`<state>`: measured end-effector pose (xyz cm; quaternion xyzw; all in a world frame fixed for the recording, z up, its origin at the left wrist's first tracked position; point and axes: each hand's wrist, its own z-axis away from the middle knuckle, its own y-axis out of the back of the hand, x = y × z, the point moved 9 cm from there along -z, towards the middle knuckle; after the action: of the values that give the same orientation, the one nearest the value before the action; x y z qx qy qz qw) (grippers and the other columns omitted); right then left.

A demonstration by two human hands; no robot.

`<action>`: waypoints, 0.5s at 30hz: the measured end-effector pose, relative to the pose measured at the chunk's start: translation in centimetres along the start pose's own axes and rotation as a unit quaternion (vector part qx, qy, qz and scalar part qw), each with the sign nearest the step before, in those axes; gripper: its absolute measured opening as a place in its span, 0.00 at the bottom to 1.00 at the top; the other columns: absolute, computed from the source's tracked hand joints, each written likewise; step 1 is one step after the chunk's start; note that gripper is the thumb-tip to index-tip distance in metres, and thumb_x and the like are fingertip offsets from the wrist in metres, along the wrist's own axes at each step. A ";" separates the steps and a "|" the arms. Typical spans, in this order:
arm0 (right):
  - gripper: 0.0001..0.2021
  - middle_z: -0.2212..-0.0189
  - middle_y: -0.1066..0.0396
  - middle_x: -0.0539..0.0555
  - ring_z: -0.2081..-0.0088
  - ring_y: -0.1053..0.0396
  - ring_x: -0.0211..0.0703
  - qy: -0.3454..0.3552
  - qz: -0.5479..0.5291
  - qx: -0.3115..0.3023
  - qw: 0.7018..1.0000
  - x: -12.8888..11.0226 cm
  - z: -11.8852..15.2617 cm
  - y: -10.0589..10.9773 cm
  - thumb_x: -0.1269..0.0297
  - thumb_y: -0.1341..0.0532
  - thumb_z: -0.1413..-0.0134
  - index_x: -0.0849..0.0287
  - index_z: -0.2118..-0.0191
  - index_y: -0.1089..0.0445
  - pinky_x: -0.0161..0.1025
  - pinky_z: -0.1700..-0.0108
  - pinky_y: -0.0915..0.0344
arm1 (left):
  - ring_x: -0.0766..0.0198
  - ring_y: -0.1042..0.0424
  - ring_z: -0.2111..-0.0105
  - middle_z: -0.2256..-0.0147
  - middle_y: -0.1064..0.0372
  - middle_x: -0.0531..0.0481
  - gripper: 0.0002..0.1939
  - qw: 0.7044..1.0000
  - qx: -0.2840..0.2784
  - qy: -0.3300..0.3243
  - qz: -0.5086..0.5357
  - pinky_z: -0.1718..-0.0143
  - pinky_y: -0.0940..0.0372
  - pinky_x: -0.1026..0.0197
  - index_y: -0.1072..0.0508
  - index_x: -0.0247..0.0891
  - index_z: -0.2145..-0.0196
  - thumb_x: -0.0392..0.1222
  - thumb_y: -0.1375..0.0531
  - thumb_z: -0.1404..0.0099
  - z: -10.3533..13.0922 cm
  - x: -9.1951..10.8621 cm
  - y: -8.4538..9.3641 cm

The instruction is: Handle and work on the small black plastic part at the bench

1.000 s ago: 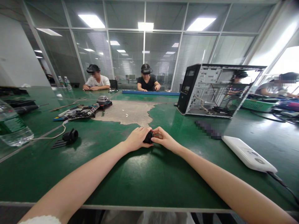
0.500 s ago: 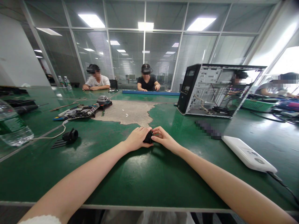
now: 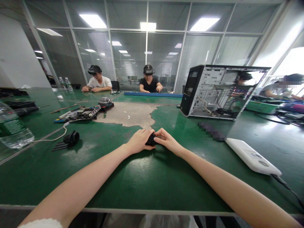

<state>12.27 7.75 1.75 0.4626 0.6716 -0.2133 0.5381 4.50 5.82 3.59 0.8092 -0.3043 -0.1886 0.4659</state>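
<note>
A small black part (image 3: pixel 150 139), its exact kind unclear, is held just above the green table (image 3: pixel 147 177) at the middle of the view. My left hand (image 3: pixel 140 141) wraps round it from the left, fingers over the top and thumb below. From the other side my right hand (image 3: pixel 165 140) pinches its right edge between thumb and fingertips. Both hands hide much of the part. To the left lies a black plastic piece (image 3: pixel 71 138) with a round collar and several flat prongs.
An open computer case (image 3: pixel 197 91) stands at the right, behind a white power bank (image 3: pixel 253 156) with a cable. At left are a circuit board (image 3: pixel 79 114) and a water bottle (image 3: pixel 14 129). Two people sit across the table; others are at the far right.
My hands stay almost where they were, with the right fingers shifting very slightly at the black part's edge. The person at far left has moved their hands a little.
</note>
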 end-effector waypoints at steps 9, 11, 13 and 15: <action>0.17 0.63 0.37 0.51 0.64 0.35 0.37 -0.055 -0.002 0.022 0.998 1.5 0.0 0.5 0.59 0.39 0.57 0.56 0.60 0.42 0.42 0.57 0.38 | 0.55 0.37 0.59 0.57 0.38 0.44 0.33 1.000 -0.001 -0.001 0.011 0.60 0.43 0.56 0.46 0.36 0.52 0.55 0.41 0.50 0.0 0.1 0.2; 0.17 0.63 0.37 0.51 0.63 0.35 0.38 -0.053 -0.006 0.014 0.998 1.3 0.0 0.4 0.59 0.39 0.57 0.57 0.61 0.42 0.43 0.57 0.38 | 0.55 0.37 0.59 0.57 0.38 0.44 0.33 1.000 -0.002 0.001 0.013 0.60 0.43 0.56 0.46 0.36 0.52 0.55 0.41 0.50 0.0 0.1 0.2; 0.16 0.64 0.37 0.51 0.62 0.35 0.38 -0.034 -0.010 -0.005 0.999 0.7 0.1 0.0 0.60 0.38 0.59 0.57 0.63 0.42 0.42 0.57 0.38 | 0.55 0.37 0.59 0.58 0.38 0.44 0.33 1.000 -0.004 0.005 0.012 0.60 0.43 0.56 0.46 0.36 0.52 0.55 0.41 0.51 0.0 0.1 0.2; 0.17 0.65 0.36 0.50 0.61 0.35 0.39 -0.017 -0.018 -0.028 0.999 0.3 0.1 -0.4 0.62 0.37 0.60 0.56 0.65 0.43 0.41 0.58 0.37 | 0.55 0.37 0.60 0.59 0.37 0.44 0.33 1.000 -0.006 0.009 0.010 0.61 0.43 0.56 0.46 0.36 0.52 0.54 0.40 0.51 0.0 0.1 0.2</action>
<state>12.02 7.58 1.36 0.4314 0.6763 -0.2116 0.5583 4.49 5.68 3.78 0.8051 -0.3069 -0.1788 0.4751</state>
